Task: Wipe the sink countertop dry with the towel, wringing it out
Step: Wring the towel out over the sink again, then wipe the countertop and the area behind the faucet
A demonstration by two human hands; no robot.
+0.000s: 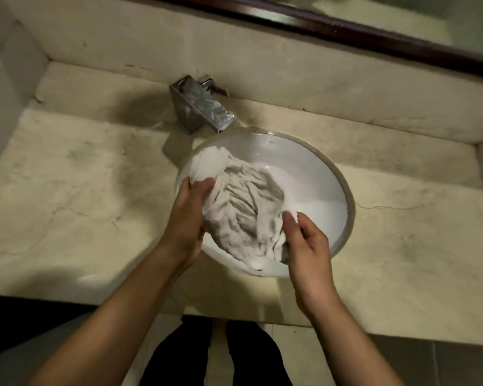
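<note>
At the near edge, two dark trouser legs (251, 355) stand on a pale tiled floor (418, 363), just below the front lip of the countertop (76, 207). Both bare forearms reach up from there over the counter edge and into the sink (313, 174).

The left hand (188, 215) sits at the near-left side of the basin, its fingers curled round the left edge of the towel (243, 207), with the thumb pressed on top of the cloth. The right hand (308, 243) is at the near-right side of the basin; its fingers are bent and pinch the towel's right edge, a small bright fold showing between fingertips and thumb. The towel is a crumpled, greyish-white cloth, bunched in deep wrinkles between the two hands and lying inside the round white sink, its far-left corner resting against the basin wall. The right half of the bowl is bare white, ringed by a thin metal rim.

The countertop is cream stone with faint veins and a thin crack to the right of the sink. Beyond the basin, a squared chrome tap (198, 107) stands at its far-left rim, spout angled towards the bowl. Behind it runs a raised stone ledge (262, 65), and farthest off a dark wooden mirror frame (374, 37) crosses the top right.
</note>
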